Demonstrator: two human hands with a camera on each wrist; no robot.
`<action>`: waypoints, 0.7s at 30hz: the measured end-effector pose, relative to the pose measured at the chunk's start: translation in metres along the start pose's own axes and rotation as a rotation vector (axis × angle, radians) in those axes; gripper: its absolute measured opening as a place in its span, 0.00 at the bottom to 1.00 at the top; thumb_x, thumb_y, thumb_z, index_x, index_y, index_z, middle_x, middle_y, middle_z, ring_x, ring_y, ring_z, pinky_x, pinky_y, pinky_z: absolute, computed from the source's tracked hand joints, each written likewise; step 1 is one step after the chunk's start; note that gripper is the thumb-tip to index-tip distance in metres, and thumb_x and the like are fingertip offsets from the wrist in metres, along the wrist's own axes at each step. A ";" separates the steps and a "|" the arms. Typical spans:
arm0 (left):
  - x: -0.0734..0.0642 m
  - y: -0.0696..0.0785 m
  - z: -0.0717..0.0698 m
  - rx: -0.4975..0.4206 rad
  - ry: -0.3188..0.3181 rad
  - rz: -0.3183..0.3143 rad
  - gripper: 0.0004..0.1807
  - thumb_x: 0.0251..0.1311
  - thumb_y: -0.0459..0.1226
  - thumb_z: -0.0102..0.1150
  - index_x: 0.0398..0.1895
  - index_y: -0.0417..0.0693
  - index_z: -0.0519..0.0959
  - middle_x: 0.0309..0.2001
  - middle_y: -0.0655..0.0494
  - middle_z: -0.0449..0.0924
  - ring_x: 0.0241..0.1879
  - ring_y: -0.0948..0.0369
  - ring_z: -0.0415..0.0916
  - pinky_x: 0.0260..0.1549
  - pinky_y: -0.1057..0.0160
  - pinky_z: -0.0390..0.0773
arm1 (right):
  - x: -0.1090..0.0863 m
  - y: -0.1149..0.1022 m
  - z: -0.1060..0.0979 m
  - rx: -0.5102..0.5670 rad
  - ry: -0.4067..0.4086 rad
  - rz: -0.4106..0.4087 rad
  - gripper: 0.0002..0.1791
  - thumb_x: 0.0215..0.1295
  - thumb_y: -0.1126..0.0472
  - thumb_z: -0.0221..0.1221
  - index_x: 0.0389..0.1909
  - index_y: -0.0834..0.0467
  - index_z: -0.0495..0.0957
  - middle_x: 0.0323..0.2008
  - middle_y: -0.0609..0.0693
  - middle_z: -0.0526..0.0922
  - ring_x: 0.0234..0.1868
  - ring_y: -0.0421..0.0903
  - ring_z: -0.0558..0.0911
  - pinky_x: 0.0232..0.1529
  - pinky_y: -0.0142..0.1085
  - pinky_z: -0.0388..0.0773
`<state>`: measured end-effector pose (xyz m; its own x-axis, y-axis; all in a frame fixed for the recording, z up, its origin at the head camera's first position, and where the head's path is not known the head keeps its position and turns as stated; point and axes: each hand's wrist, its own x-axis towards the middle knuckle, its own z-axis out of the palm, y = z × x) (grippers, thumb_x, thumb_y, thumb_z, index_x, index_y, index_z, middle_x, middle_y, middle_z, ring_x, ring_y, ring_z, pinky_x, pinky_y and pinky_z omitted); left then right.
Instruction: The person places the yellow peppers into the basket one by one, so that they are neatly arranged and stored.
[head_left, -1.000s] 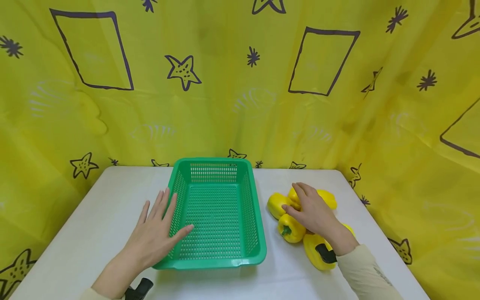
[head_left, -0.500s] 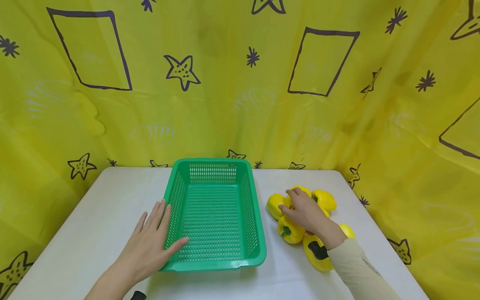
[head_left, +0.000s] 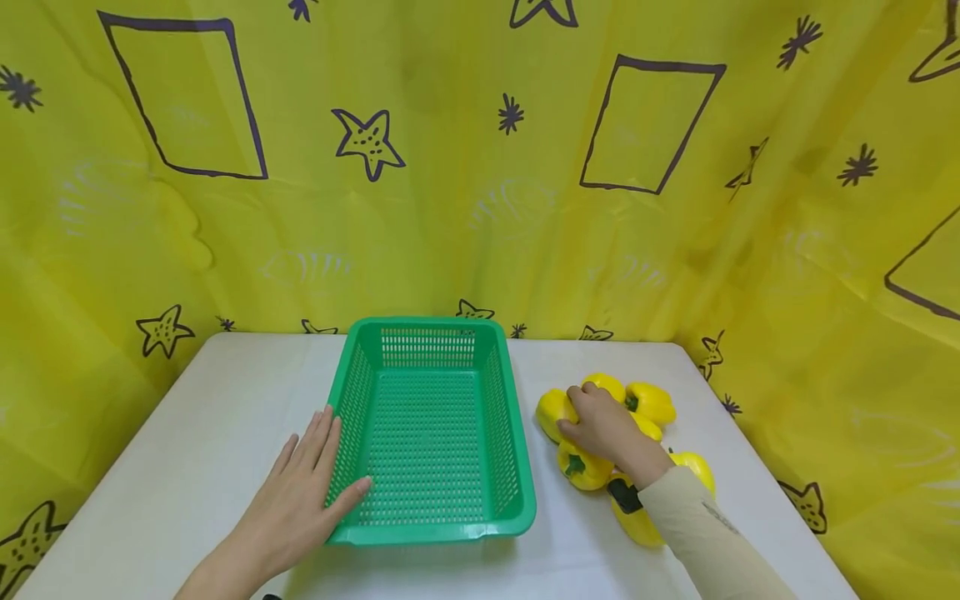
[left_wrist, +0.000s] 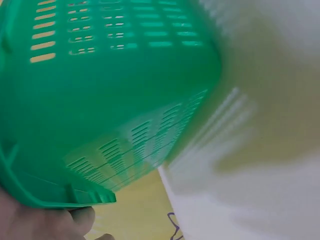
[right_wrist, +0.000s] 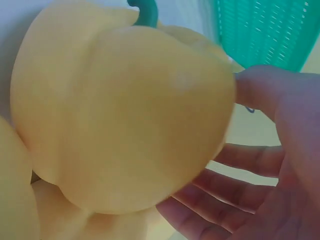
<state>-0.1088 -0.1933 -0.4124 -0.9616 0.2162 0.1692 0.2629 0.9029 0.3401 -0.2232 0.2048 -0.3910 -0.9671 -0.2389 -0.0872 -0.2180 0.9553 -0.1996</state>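
Observation:
My left hand [head_left: 288, 492] lies along the left rim of a green plastic basket [head_left: 431, 531], fingers extended and thumb over the inside. In the left wrist view, fingers [left_wrist: 82, 220] show just under the rim of the basket [left_wrist: 100, 90]. My right hand [head_left: 603, 421] reaches down into a group of yellow bell peppers, its fingers bent over them. Beside its fingertips is one bell pepper [head_left: 552, 412]; another bell pepper [head_left: 583, 467] sits below its thumb. In the right wrist view, a large bell pepper [right_wrist: 130, 120] hides the fingertips, so I cannot tell whether they grip anything.
More yellow peppers lie around the right hand, including a pepper [head_left: 651, 403] at the back and a pepper [head_left: 693, 468] under the sleeve. The white table [head_left: 247, 392] carries everything. A yellow patterned curtain [head_left: 435, 233] encloses the back and sides.
My left hand has drawn back a little and settled on the basket's left rim. The right hand has moved slightly left and nearer, its fingers lowering among the peppers.

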 end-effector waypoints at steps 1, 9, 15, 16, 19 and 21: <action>0.000 0.000 0.000 0.002 0.000 0.002 0.50 0.68 0.62 0.47 0.77 0.33 0.48 0.80 0.39 0.42 0.78 0.42 0.43 0.75 0.41 0.44 | 0.001 0.000 0.000 -0.002 0.004 0.002 0.29 0.66 0.54 0.62 0.63 0.68 0.70 0.50 0.63 0.77 0.42 0.51 0.76 0.49 0.48 0.80; 0.001 0.000 -0.001 0.004 0.002 -0.002 0.50 0.69 0.62 0.45 0.77 0.32 0.48 0.80 0.39 0.42 0.78 0.42 0.43 0.74 0.38 0.48 | 0.007 -0.005 0.002 0.022 -0.010 0.052 0.33 0.62 0.52 0.66 0.61 0.64 0.68 0.44 0.60 0.74 0.33 0.50 0.75 0.39 0.42 0.81; 0.000 0.001 -0.001 0.009 0.003 -0.003 0.50 0.69 0.62 0.45 0.77 0.32 0.48 0.79 0.39 0.42 0.78 0.42 0.43 0.73 0.37 0.49 | 0.008 -0.006 0.004 0.030 -0.003 0.083 0.34 0.59 0.51 0.67 0.61 0.64 0.67 0.44 0.61 0.73 0.32 0.50 0.75 0.37 0.42 0.82; 0.000 0.001 -0.001 0.008 0.005 -0.004 0.50 0.69 0.62 0.45 0.77 0.32 0.48 0.79 0.39 0.42 0.78 0.42 0.43 0.74 0.38 0.47 | 0.008 -0.006 0.005 0.036 0.003 0.083 0.34 0.59 0.52 0.67 0.61 0.64 0.67 0.44 0.61 0.73 0.32 0.50 0.75 0.37 0.43 0.82; 0.000 0.002 -0.001 -0.002 0.006 -0.010 0.50 0.69 0.62 0.44 0.77 0.32 0.48 0.80 0.39 0.42 0.78 0.42 0.42 0.76 0.42 0.40 | 0.007 -0.006 0.006 0.058 0.014 0.081 0.33 0.59 0.53 0.66 0.61 0.64 0.68 0.45 0.60 0.73 0.34 0.49 0.76 0.39 0.43 0.83; -0.001 0.002 0.000 -0.009 0.005 -0.012 0.49 0.69 0.61 0.45 0.77 0.32 0.48 0.80 0.40 0.41 0.79 0.42 0.42 0.77 0.44 0.38 | 0.006 -0.006 0.006 0.072 0.017 0.077 0.33 0.58 0.54 0.66 0.62 0.64 0.69 0.45 0.60 0.74 0.35 0.49 0.76 0.41 0.44 0.83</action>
<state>-0.1075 -0.1913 -0.4115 -0.9642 0.2037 0.1698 0.2523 0.9021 0.3501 -0.2269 0.1968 -0.3966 -0.9829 -0.1616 -0.0882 -0.1336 0.9556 -0.2625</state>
